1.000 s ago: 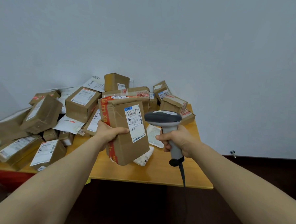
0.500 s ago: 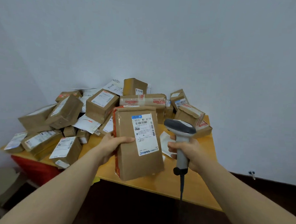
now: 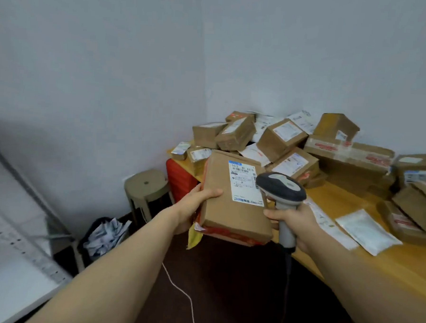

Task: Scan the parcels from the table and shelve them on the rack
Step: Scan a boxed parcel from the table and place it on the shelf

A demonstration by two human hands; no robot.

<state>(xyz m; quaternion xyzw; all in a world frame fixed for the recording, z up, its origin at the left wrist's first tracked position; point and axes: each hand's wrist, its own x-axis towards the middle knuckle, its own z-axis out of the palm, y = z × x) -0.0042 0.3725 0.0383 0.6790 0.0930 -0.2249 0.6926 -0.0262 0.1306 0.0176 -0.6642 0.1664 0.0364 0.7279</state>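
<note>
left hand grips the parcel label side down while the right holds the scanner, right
Not quite. The head view shows the parcel with its label facing up, not down. The rest holds: the left hand grips it and the right hand holds the scanner.

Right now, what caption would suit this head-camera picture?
Left hand holds a labelled parcel; right hand grips a scanner beside a table of boxes.

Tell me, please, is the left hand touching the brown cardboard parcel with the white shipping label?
Touching. The head view shows the left hand gripping the brown cardboard parcel at its left edge, thumb lying on its labelled face.
</note>
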